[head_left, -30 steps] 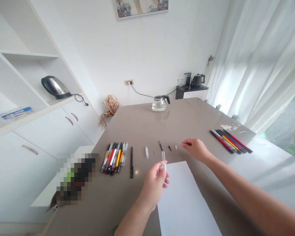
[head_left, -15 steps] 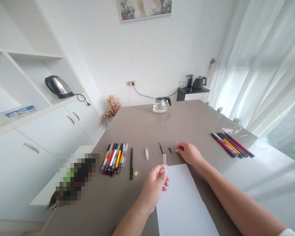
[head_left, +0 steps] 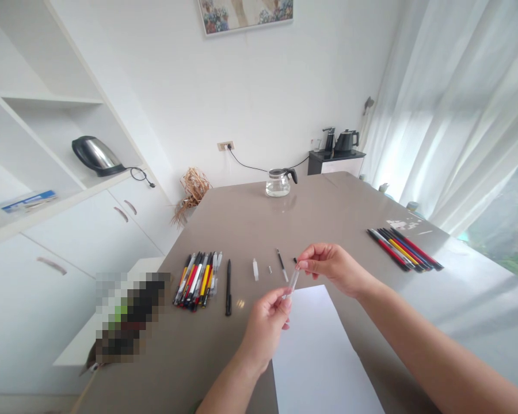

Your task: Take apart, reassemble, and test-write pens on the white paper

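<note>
A clear pen barrel [head_left: 294,280] is pinched near its lower end by my left hand [head_left: 267,322], above the top of a white sheet of paper [head_left: 322,345]. The closed fingertips of my right hand [head_left: 336,269] meet the barrel's upper end; whatever small part they may hold is hidden. Just beyond lie a pen refill [head_left: 282,264] with a dark upper half, a small spring-like piece [head_left: 270,269] and a translucent white pen part [head_left: 255,269]. Beside my right fingertips, a small black piece [head_left: 295,260] is partly covered.
Left of the loose parts lie a black pen [head_left: 228,287] and a pile of assorted pens [head_left: 196,279]. A row of coloured pens [head_left: 401,248] rests on the table's right side. Towards the far edge stands a glass pot [head_left: 278,183] holding clear liquid.
My right hand has lifted off the table and moved left to the barrel's upper end. The barrel has tilted slightly in my left hand. The view has shifted a little.
</note>
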Action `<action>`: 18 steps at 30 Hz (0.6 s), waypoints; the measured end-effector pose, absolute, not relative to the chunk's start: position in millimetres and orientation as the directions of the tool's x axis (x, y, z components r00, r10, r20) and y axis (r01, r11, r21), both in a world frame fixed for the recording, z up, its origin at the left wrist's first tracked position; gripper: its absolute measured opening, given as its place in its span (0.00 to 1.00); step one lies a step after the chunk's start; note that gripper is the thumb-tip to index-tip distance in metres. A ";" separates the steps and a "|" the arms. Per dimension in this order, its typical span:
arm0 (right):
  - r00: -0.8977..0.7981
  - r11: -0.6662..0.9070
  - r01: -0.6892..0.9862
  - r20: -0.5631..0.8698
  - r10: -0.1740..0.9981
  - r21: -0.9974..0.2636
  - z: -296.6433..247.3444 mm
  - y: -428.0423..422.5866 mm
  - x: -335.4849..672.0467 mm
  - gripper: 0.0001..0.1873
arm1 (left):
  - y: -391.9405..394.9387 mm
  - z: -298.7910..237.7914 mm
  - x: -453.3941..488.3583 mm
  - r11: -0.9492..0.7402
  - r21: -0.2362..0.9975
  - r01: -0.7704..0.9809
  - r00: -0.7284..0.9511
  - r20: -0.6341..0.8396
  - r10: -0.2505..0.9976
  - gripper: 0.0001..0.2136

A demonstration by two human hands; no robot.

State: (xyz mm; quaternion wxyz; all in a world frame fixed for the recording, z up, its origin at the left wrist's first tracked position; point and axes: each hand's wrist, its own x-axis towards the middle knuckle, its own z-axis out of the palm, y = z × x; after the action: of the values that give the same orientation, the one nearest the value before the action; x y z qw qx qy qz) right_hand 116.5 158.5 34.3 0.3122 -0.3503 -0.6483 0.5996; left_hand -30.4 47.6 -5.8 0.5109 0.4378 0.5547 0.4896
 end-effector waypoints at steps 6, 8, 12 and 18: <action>-0.556 0.068 0.139 -0.021 0.831 -0.988 33.3 158.1 116.7 0.13 | 47.4 -1.4 -29.5 0.122 0.992 -0.020 -0.101 -0.124 0.987 0.19; -0.559 0.068 0.147 -0.026 0.829 -0.987 32.7 158.1 117.1 0.13 | 47.5 -0.3 -29.4 0.121 0.992 -0.025 -0.102 -0.123 0.987 0.19; -0.565 0.075 0.174 -0.037 0.824 -0.982 31.5 158.0 118.0 0.13 | 47.7 -0.2 -29.6 0.126 0.991 -0.038 -0.104 -0.129 0.986 0.20; -0.590 0.088 0.186 -0.040 0.806 -0.979 30.6 158.2 118.8 0.14 | 47.4 -0.6 -28.9 0.124 0.991 -0.056 -0.102 -0.129 0.986 0.20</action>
State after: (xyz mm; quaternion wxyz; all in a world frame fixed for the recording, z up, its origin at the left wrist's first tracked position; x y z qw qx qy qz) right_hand 118.8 158.2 30.6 0.2718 -0.3621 -0.6855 0.5702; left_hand -28.9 47.4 -0.6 0.5158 0.4277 0.5439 0.5051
